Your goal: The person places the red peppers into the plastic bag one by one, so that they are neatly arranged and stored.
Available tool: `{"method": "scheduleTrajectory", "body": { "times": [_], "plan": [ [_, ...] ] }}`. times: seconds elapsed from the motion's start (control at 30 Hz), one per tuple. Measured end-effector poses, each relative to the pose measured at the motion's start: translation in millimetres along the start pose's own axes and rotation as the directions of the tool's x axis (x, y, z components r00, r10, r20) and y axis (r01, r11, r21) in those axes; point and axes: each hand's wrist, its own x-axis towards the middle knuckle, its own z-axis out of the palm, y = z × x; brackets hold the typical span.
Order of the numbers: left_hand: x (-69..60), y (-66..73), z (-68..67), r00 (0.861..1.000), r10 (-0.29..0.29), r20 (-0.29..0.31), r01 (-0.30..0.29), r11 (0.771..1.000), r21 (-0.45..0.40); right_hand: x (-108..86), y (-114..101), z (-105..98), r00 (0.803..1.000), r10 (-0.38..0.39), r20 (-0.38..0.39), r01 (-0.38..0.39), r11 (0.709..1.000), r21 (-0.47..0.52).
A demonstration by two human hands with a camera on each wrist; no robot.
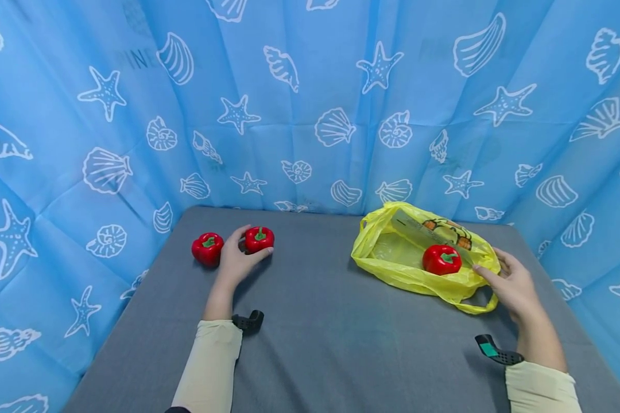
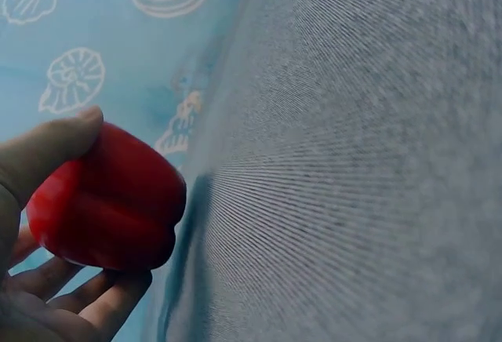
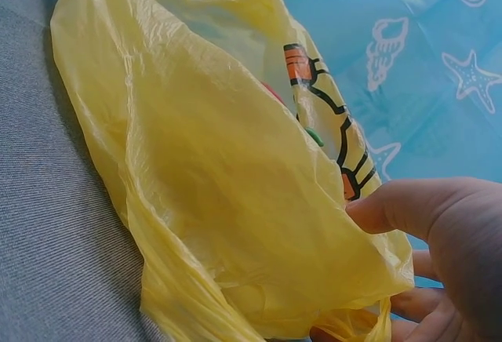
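Currently, head view: left hand (image 1: 235, 259) grasping one pepper (image 1: 260, 239), second pepper (image 1: 206, 250) beside that hand; right hand (image 1: 516, 282) pinching bag (image 1: 398, 276), third pepper (image 1: 441, 260) inside. Limp rim might collapse if the pinch slips. Left wrist view: smooth skin could slide free; pepper red, glossy, lobed. Right wrist view: bag yellow, thin, creased.

This looks like a small curtained-off work booth, as a blue curtain (image 1: 315, 86) printed with seashells and starfish surrounds the back and sides of a grey, cloth-covered tabletop (image 1: 336, 344).

Cream sleeves (image 1: 206, 364), black perforated wrist mounts (image 1: 248, 323)
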Motion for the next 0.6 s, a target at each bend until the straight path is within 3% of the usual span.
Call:
{"method": "scheduleTrajectory", "body": {
  "times": [0.6],
  "plan": [
    [-2.7,18.0,-0.1,0.998,0.035,0.044,-0.032,0.997,-0.068,-0.7,-2.3,-0.9,1.000,0.001,0.004,-0.001,1.000,-0.015]
  ]
}}
